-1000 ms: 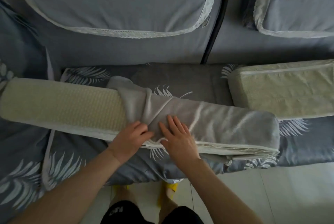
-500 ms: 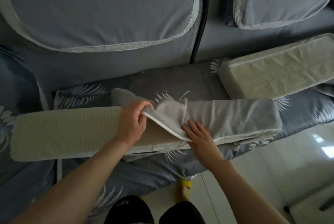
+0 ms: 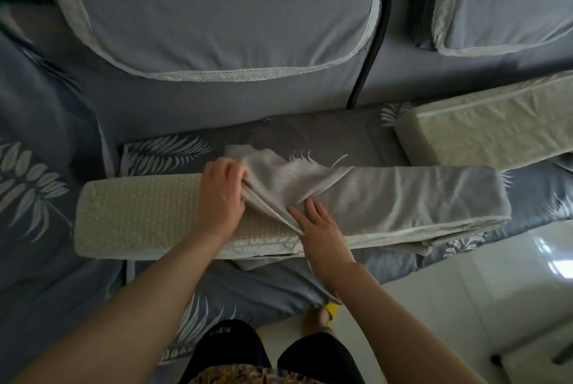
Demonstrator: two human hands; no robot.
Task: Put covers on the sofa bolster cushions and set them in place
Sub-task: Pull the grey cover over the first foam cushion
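On the sofa (image 3: 217, 26), your long cream bolster (image 3: 136, 216) lies across the leaf-print seat, its right half inside the grey cover (image 3: 403, 197). A second bare bolster (image 3: 483, 129) sits beyond. Your left hand (image 3: 221, 194) grips the cover's open edge; your right hand (image 3: 319, 225) presses flat, fingers straight, on it.

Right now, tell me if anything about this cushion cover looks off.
The grey cover is only partway on the bolster cushion: its open end is bunched and folded back where the left hand grips it, while the right hand lies flat on it. The cushion's left part is bare.
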